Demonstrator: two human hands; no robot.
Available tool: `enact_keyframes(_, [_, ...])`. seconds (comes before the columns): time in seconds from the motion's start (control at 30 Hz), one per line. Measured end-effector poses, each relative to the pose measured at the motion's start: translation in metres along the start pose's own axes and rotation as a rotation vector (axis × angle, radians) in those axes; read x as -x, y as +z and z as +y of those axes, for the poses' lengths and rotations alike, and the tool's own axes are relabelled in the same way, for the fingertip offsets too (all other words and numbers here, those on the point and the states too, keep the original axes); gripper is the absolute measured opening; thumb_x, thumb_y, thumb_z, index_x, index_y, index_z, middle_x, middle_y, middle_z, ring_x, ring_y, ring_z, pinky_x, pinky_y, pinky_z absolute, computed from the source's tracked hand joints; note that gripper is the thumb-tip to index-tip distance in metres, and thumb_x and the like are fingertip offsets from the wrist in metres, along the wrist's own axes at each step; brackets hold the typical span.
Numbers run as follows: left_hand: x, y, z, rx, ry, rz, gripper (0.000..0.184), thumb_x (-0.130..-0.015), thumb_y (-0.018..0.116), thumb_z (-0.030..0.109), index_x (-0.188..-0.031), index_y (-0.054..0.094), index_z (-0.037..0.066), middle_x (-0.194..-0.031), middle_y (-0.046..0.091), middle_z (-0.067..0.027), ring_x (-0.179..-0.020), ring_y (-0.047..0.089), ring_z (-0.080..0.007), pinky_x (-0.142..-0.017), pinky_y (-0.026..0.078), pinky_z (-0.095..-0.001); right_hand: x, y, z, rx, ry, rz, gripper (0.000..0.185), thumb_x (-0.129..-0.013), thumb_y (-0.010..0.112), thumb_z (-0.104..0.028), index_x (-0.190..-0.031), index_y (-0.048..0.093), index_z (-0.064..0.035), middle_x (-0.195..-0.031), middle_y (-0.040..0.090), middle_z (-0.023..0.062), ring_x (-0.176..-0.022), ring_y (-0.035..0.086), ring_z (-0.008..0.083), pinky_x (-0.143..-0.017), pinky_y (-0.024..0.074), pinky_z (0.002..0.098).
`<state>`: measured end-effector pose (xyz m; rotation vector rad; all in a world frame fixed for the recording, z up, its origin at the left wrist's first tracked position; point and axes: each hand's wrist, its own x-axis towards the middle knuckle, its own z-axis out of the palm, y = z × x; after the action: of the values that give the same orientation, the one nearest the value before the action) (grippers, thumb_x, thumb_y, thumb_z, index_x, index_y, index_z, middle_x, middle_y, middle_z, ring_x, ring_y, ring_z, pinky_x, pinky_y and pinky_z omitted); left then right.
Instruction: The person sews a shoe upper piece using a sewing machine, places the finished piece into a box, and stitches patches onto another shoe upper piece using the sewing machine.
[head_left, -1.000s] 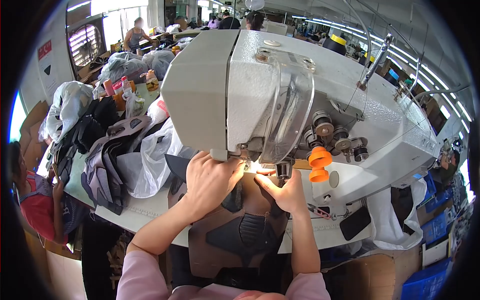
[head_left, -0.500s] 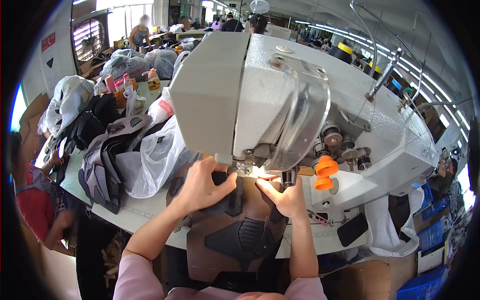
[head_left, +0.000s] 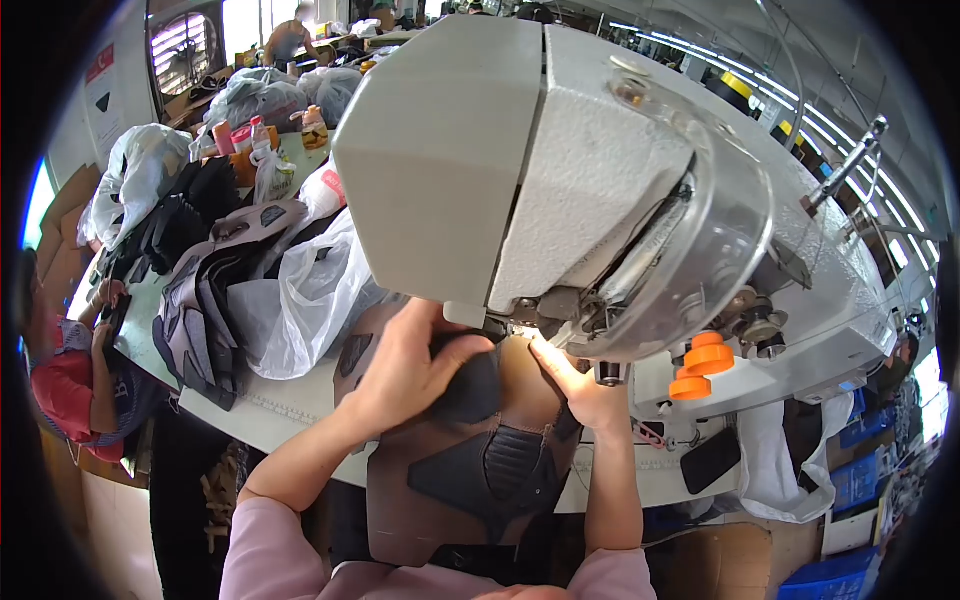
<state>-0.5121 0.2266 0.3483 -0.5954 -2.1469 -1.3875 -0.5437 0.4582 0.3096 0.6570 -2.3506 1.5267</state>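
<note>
A brown and black stitched piece (head_left: 465, 480) lies under the head of a white sewing machine (head_left: 450, 150) and hangs over the table's front edge. My left hand (head_left: 410, 370) grips a dark part of it left of the needle area, thumb pointing right, its other fingertips hidden below the machine head. My right hand (head_left: 590, 390) rests on the piece's right side, thumb stretched toward the lit needle area, the other fingers partly hidden behind the machine. The needle itself is hidden.
Left on the table are grey and black cut pieces (head_left: 200, 310), a clear plastic bag (head_left: 300, 300) and bottles (head_left: 240, 140). A black phone (head_left: 711, 461) and a white bag (head_left: 775, 460) are at the right. A co-worker in red (head_left: 70, 385) sits at the far left.
The machine head looms larger and further right as the view shifts. My left hand has moved slightly down, still on the piece. The left co-worker's hands have moved.
</note>
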Motion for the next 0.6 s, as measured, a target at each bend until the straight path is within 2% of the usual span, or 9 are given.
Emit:
enact_keyframes(0.07, [0.004,0.006,-0.005,-0.21,0.186,-0.05,0.028,-0.082,0.075,0.012,-0.096,0.052,0.001,-0.093,0.06,-0.0124,-0.073,0.057,-0.0261,-0.064,0.047,-0.035,0.005,0.002,0.032,0.11,-0.001,-0.009,0.02,-0.087,0.067,-0.009,-0.104,0.071,0.0009,-0.095,0.071,0.007,-0.086,0.065,0.0125,-0.077,0.0508,0.0285])
enact_keyframes(0.13, [0.011,0.004,-0.01,-0.267,0.304,-0.054,0.035,-0.077,0.078,0.019,-0.1,0.056,0.005,-0.101,0.058,-0.0102,-0.081,0.056,-0.0282,-0.07,0.046,-0.0365,0.009,0.005,0.048,0.169,0.037,-0.022,0.022,-0.091,0.062,-0.009,-0.109,0.069,0.0009,-0.106,0.071,0.0085,-0.095,0.066,0.0143,-0.084,0.0509,0.029])
enact_keyframes(0.2, [0.013,-0.002,-0.006,-0.328,0.408,-0.046,0.04,-0.074,0.08,0.023,-0.105,0.058,0.007,-0.101,0.058,-0.0093,-0.085,0.056,-0.0281,-0.075,0.045,-0.0364,0.009,0.003,0.048,0.264,0.015,-0.052,0.023,-0.091,0.061,-0.008,-0.111,0.069,0.0,-0.106,0.071,0.0081,-0.096,0.066,0.0145,-0.085,0.0508,0.0289])
enact_keyframes(0.23, [0.016,-0.007,-0.005,-0.37,0.393,-0.108,0.055,-0.068,0.082,0.035,-0.11,0.059,0.01,-0.105,0.058,-0.0079,-0.094,0.054,-0.029,-0.082,0.044,-0.0389,0.011,0.001,0.049,0.338,-0.014,-0.076,0.023,-0.091,0.061,-0.008,-0.112,0.069,-0.0003,-0.106,0.071,0.0078,-0.095,0.066,0.0145,-0.085,0.0509,0.029])
enact_keyframes(0.37, [0.029,-0.014,0.013,-0.5,0.272,-0.155,0.07,-0.06,0.084,0.048,-0.115,0.059,0.012,-0.12,0.05,-0.0106,-0.103,0.05,-0.0319,-0.088,0.042,-0.0448,0.018,-0.003,0.063,0.567,-0.124,-0.138,0.023,-0.091,0.061,-0.008,-0.111,0.068,-0.0003,-0.104,0.071,0.0064,-0.092,0.066,0.0143,-0.082,0.0518,0.0297])
enact_keyframes(0.5, [0.034,-0.011,0.011,-0.472,0.162,-0.154,0.069,-0.062,0.085,0.045,-0.117,0.058,0.013,-0.12,0.047,-0.013,-0.104,0.049,-0.0333,-0.09,0.041,-0.0445,0.03,0.006,0.095,0.503,0.062,-0.066,0.019,-0.09,0.063,-0.01,-0.104,0.07,0.0018,-0.104,0.071,0.0075,-0.09,0.066,0.0151,-0.081,0.0517,0.0295])
enact_keyframes(0.6, [0.03,-0.013,0.014,-0.412,0.131,-0.187,0.072,-0.06,0.086,0.045,-0.119,0.057,0.013,-0.12,0.045,-0.0144,-0.106,0.048,-0.0344,-0.092,0.04,-0.0449,0.032,-0.004,0.105,0.056,0.207,-0.119,0.024,-0.089,0.065,-0.01,-0.111,0.066,0.0007,-0.115,0.066,0.0082,-0.1,0.062,0.0145,-0.089,0.0485,0.0308])
